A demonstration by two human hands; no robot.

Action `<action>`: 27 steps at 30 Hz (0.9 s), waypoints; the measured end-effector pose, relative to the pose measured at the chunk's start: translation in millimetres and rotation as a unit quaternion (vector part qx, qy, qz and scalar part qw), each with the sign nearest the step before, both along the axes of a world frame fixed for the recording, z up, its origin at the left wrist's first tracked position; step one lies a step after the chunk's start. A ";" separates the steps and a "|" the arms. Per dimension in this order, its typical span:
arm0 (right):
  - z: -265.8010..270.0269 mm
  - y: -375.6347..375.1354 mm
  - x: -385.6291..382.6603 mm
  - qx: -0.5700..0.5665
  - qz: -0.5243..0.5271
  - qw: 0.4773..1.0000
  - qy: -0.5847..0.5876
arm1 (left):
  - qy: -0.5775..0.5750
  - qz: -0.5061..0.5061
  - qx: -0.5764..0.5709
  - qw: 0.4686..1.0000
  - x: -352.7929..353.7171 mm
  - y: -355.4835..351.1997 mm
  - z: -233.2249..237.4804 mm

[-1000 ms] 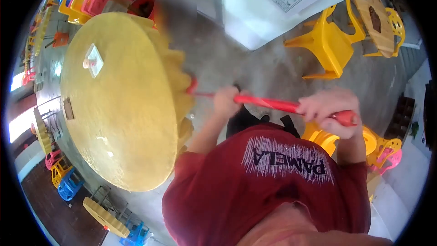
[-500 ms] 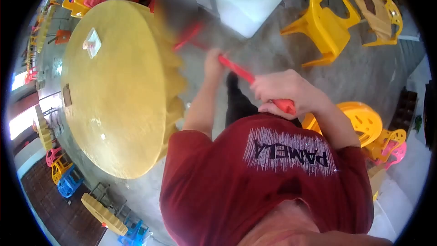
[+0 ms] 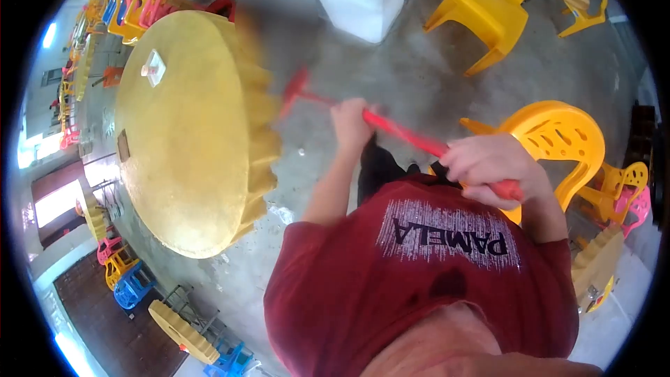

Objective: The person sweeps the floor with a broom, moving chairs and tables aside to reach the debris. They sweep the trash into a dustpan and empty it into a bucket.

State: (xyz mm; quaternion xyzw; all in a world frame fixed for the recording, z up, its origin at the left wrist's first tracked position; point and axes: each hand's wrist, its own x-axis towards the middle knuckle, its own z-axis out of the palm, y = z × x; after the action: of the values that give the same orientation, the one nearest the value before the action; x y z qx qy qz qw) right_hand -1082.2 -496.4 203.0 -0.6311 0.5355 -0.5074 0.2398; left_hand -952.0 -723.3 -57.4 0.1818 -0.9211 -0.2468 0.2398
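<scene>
A long red pole (image 3: 412,136) slants across in front of the maroon shirt. Partway along it, my left hand (image 3: 352,122) is wrapped around the shaft. Near its upper end, my right hand (image 3: 492,164) grips it, with the red tip sticking out below the fingers. At the far end is a blurred red crosspiece (image 3: 295,91), close to the skirted side of the round yellow table (image 3: 181,139). It looks like a floor-cleaning tool, but I cannot make out its exact kind. A dark blur lies above the crosspiece.
A white block-shaped corner (image 3: 363,0) stands ahead. Yellow plastic chairs stand at upper right (image 3: 481,10) and close by my right arm (image 3: 558,132). Stacked chairs (image 3: 132,3) are at upper left. A small white dish (image 3: 153,68) sits on the table. Grey floor (image 3: 391,70) lies between.
Both hands and the pole have shifted right, and my right hand is lower in view. The crosspiece has moved down slightly. The whole view has also shifted, with more of the nearby yellow chair showing.
</scene>
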 end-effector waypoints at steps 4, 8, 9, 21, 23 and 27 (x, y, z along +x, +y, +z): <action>-89.8 -90.5 -2.9 0.002 -0.026 0.998 0.061 | 0.075 0.021 -0.022 0.997 -38.2 -114.9 -41.2; -161.3 -186.7 2.4 0.028 0.001 0.999 0.033 | -0.014 0.030 0.006 0.999 -43.4 -199.5 -100.8; -155.1 -195.0 1.3 0.061 0.021 0.997 0.033 | -0.055 0.029 0.015 0.998 -39.6 -201.6 -97.4; 68.8 8.6 -35.6 0.002 -0.179 0.972 -0.154 | -0.163 -0.402 0.197 0.879 -54.0 16.5 95.2; 106.5 45.9 -38.7 0.003 -0.105 0.994 -0.029 | -0.089 -0.483 0.216 0.844 -83.0 57.6 91.1; 118.7 50.3 26.5 -0.024 -0.393 0.912 0.119 | -0.045 -0.543 0.232 0.806 -150.3 109.3 110.4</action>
State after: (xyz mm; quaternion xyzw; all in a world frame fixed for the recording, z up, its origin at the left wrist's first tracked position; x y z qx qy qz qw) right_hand -1055.7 -446.1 321.7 -0.4310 0.7524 -0.4945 -0.0598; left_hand -1102.3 -614.0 53.0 -0.2869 -0.7944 -0.5348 -0.0248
